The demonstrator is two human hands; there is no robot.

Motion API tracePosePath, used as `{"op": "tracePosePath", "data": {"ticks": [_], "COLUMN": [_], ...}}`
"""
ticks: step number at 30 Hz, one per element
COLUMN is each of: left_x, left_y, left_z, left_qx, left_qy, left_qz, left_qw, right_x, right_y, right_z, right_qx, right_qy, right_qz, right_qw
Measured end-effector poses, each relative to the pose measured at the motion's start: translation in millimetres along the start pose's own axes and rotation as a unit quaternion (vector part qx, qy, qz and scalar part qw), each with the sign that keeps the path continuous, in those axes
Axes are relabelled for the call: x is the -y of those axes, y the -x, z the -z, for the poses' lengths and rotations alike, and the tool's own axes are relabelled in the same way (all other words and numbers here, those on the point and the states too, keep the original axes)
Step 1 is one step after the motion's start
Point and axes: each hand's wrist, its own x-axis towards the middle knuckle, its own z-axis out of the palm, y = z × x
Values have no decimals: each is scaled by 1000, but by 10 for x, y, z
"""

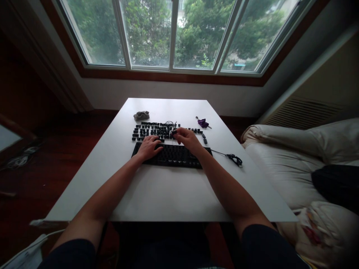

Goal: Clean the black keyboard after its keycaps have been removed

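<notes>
A black keyboard [174, 155] lies across the white table, most of its keycaps off. Beyond it, loose black keycaps [153, 131] are laid out in rough rows. My left hand [148, 147] rests on the keyboard's left part, fingers spread and reaching over its far edge. Above the keycap rows, my right hand [185, 137] is closed in a pinch on a small dark piece that looks like a keycap [174, 132]. Thin wire [169, 122] shows just beyond my right fingertips; its exact shape is too small to tell.
A crumpled grey cloth [141, 115] lies at the back left of the table [168, 194]. At the back right is a purple cloth with a small brush [203, 123]. The keyboard's coiled cable [234, 159] lies on the right. A sofa [275, 168] stands beside the table.
</notes>
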Motion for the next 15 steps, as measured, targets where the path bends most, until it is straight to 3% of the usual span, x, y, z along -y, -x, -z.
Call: {"op": "tracePosePath", "data": {"ticks": [4,9,15], "left_x": [-94,-155,-167], "left_y": [-4,1,2], "left_z": [0,-42,-74], "left_qx": [38,28,17], "left_qy": [16,2,5], "left_qz": [-59,-42,-12], "left_qw": [997,999,1000], "right_x": [-73,-302,-569], "right_y": [1,63,283], "right_z": [-20,-31,-90], "right_qx": [38,58,0], "right_qy": [-18,28,43], "right_qz": [-32,-69,-70], "right_qw": [999,996,997]}}
